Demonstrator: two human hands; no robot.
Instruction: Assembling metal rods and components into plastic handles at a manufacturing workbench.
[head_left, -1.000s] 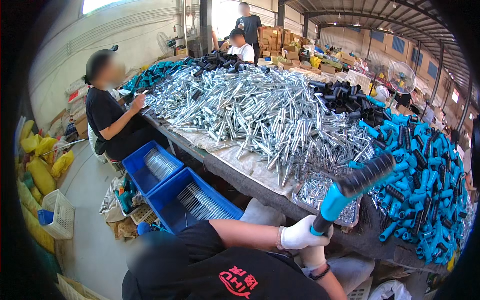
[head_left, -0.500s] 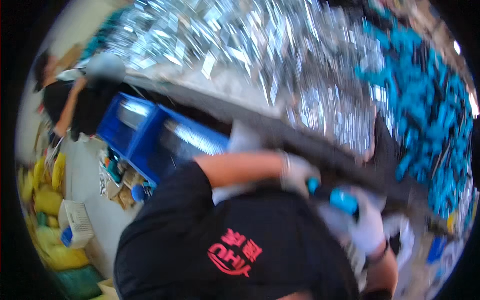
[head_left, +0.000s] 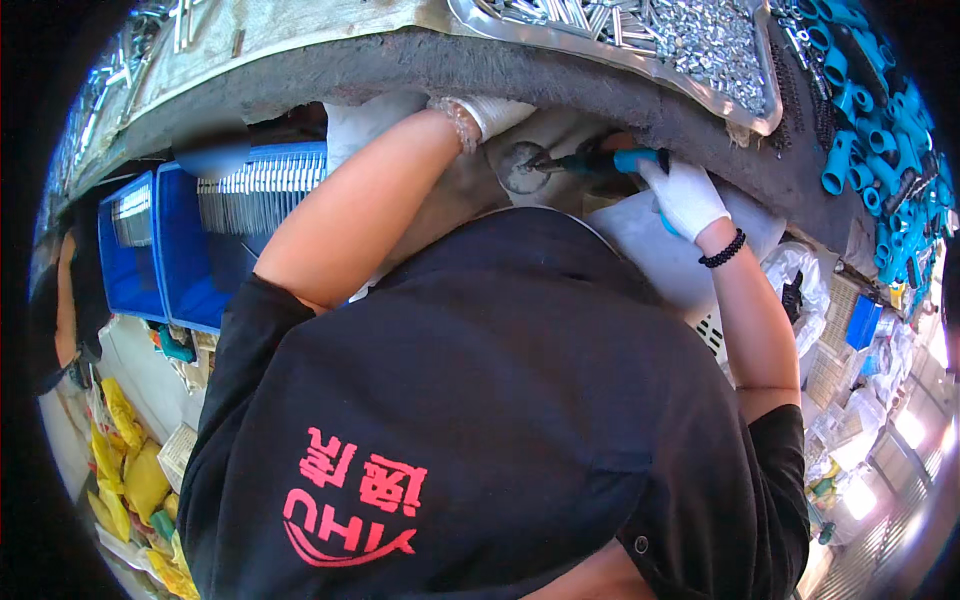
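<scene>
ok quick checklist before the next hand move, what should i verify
1. Both hands gloved, left hand and right hand: ok, white gloves on each
2. Right hand free: not ok, it grips a teal tool
3. Left hand empty: cannot tell, its grip does not show clearly
4. Tool's tip off the round disc: cannot tell, they overlap in this view
5. Tray stocked: ok, it holds small metal parts
</scene>
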